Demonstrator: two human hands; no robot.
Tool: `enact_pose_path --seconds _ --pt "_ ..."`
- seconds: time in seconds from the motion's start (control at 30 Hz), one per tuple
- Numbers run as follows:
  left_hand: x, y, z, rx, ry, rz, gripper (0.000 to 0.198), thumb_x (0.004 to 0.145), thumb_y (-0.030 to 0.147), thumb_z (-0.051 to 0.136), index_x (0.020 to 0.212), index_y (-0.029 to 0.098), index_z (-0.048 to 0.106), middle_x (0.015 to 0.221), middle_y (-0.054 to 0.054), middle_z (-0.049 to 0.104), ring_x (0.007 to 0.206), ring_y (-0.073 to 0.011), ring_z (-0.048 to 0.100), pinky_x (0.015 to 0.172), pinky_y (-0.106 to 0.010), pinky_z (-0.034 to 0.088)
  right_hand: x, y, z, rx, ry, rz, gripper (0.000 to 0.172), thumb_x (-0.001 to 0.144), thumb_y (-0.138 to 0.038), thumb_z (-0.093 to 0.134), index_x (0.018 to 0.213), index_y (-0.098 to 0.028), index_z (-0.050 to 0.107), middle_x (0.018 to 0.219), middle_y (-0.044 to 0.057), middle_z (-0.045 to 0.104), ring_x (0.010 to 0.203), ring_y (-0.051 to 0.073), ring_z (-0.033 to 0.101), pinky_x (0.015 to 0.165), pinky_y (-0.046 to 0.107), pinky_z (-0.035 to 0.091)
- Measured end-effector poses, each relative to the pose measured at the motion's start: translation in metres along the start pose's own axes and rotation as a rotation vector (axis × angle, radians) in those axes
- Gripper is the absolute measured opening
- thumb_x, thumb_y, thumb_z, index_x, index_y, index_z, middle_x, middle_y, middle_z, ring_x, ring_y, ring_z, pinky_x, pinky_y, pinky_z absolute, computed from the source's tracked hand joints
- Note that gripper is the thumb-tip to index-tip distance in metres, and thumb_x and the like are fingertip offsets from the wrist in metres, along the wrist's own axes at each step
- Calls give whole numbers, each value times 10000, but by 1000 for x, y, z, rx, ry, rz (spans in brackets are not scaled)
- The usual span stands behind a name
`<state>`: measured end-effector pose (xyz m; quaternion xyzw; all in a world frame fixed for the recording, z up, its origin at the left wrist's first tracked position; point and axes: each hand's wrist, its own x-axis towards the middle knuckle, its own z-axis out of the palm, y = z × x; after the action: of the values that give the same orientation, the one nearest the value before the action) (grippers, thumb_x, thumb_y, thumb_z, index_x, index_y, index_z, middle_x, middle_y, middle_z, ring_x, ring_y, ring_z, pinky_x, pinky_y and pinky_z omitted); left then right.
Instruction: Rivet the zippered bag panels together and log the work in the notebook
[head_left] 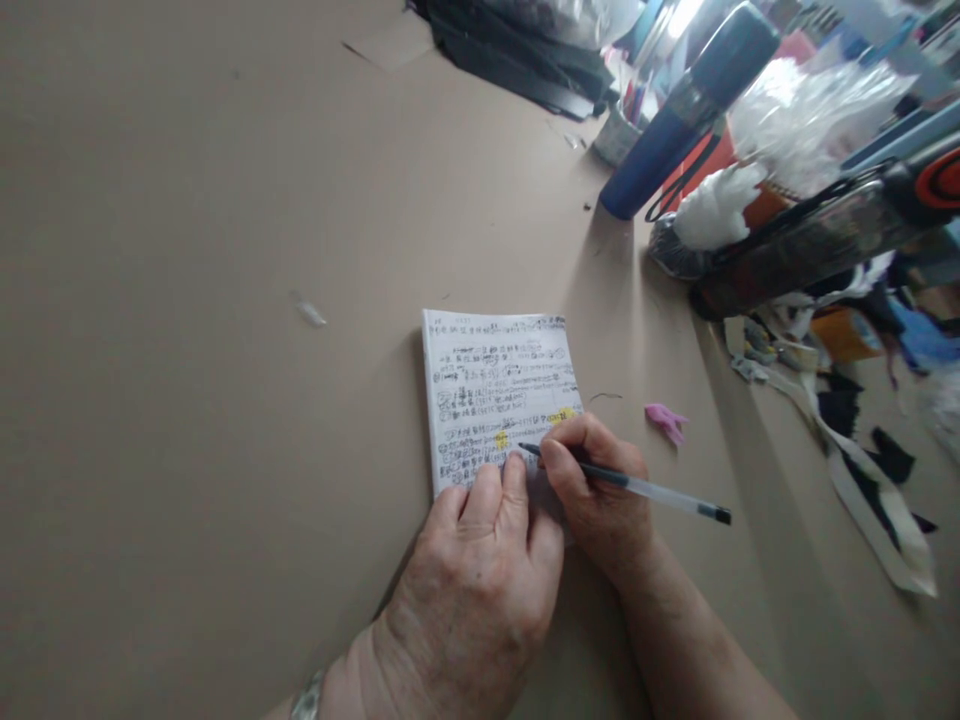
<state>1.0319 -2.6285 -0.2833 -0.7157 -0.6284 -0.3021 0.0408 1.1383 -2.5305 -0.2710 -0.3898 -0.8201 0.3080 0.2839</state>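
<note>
A small notebook [495,365] lies on the table, its page full of handwriting with a few yellow highlighted spots. Across its lower part rests my left hand [480,570], palm down, fingers stretched out on the page. My right hand [604,490] grips a pen [660,493] with a clear barrel and black end cap. The pen's tip is at the page, just above my left fingertips. The bottom of the notebook is hidden beneath my hands.
Right of the notebook lies a pink scrap [665,423]. A blue flask [686,115] and a dark bottle [817,235] stand at the upper right, amid plastic bags and fabric strips [862,500]. A clear plastic bit [308,309] lies to the left.
</note>
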Motion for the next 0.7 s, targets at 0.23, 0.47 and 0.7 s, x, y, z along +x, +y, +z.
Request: enact_pose_path --seconds 0.23,0.47,0.7 --pt "-1 -1 0 8 -14 -7 302 851 86 383 971 96 660 1045 -221 676 858 -332 645 601 -451 565 3 -2 2 -30 25 -30 164 829 -170 557 670 -171 518 550 -61 492 474 44 428 472 164 362" --pt "-1 -3 -1 -5 -44 19 316 856 86 367 966 96 663 1049 -224 672 869 -328 641 620 -455 567 3 -2 2 -45 35 -53 164 818 -169 572 662 -169 521 533 -70 481 459 35 416 459 150 349" --pt "-1 -3 -1 -9 -45 20 308 856 83 373 971 97 659 1048 -223 671 874 -328 638 627 -457 566 3 -2 2 -53 25 -45 167 828 -175 567 667 -172 524 537 -66 495 462 40 432 466 156 363"
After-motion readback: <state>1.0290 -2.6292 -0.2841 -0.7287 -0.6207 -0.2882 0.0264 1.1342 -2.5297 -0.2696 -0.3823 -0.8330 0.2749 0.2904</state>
